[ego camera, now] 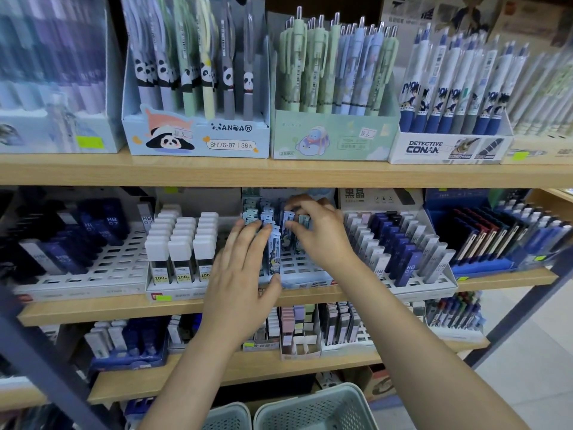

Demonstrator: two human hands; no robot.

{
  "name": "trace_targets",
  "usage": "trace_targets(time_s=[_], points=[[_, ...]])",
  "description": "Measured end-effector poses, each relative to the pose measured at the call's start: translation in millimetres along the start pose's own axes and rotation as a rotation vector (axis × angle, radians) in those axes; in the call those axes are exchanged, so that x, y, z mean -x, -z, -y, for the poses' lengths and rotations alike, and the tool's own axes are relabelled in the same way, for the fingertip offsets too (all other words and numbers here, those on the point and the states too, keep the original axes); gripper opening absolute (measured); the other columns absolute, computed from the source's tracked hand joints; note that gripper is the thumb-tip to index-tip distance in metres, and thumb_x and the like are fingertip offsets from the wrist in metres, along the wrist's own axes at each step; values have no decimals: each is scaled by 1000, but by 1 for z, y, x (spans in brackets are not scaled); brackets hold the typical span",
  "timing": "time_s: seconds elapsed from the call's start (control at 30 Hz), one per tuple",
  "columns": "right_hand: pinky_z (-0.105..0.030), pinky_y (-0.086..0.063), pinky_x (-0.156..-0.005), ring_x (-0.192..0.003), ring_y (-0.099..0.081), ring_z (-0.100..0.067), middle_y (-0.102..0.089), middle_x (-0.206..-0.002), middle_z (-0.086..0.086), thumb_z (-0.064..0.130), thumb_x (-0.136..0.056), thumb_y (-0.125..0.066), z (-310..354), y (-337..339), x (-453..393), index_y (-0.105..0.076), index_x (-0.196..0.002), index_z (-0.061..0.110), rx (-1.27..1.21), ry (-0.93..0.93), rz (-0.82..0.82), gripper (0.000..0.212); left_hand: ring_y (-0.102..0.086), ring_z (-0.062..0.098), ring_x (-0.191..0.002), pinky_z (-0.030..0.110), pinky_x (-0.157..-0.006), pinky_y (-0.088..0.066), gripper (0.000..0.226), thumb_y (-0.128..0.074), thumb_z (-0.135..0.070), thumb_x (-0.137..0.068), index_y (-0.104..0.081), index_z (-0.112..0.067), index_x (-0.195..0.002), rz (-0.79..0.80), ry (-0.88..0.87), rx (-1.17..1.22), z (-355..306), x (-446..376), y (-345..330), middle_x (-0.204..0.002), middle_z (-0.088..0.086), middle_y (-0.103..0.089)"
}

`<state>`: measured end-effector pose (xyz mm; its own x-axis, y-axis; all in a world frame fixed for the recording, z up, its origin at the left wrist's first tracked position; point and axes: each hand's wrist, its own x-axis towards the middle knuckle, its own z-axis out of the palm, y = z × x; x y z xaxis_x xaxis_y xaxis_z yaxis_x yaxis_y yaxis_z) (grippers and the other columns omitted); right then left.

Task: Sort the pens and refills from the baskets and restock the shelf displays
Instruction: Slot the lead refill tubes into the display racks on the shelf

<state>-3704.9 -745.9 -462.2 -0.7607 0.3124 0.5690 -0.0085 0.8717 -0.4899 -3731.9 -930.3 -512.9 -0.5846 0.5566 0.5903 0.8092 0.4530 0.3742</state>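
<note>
Both hands reach into the middle shelf's slotted display tray (305, 268) of small light-blue printed lead refill cases (274, 243). My left hand (240, 274) lies with straight fingers against the front row of cases, its thumb at their lower edge. My right hand (319, 231) curls over the back rows and pinches one refill case (288, 217) between thumb and fingers. Two pale grey-green baskets (313, 409) stand on the floor below; their contents are hidden.
White-capped refill cases (181, 243) sit left of the tray, dark blue and grey HB cases (400, 243) to its right. The upper shelf (279, 172) carries panda, pastel and Detective Conan pen boxes. A dark metal upright (521, 308) stands at right.
</note>
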Motion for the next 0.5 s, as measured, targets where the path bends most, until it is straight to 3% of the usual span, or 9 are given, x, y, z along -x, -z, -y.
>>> trace_targets(time_s=[0.17, 0.33, 0.5], points=[[-28, -24, -86, -108, -57, -25, -71, -112, 6, 23, -93, -68, -4, -7, 2, -70, -112, 20, 14, 25, -51, 19, -1, 13, -155, 41, -123, -13, 76, -61, -29, -93, -22, -22, -158, 10, 7, 6, -1, 0, 1, -164, -7, -16], [-39, -34, -90, -105, -60, -30, -73, -106, 0, 24, -94, -66, 1, -5, -1, -70, -110, 16, 98, 62, -46, 18, -3, 15, -155, 40, -122, -12, 75, -61, -29, -93, -23, -21, -157, 7, 9, 3, -2, 0, 2, -164, -6, -17], [-42, -37, -82, -98, -59, -33, -70, -95, -7, 22, -93, -65, 0, -3, -1, -68, -105, 14, 215, 140, -62, 14, -5, 17, -155, 42, -124, -15, 74, -60, -29, -93, -24, -20, -157, 20, 5, -8, -1, 0, 1, -164, -4, -20]])
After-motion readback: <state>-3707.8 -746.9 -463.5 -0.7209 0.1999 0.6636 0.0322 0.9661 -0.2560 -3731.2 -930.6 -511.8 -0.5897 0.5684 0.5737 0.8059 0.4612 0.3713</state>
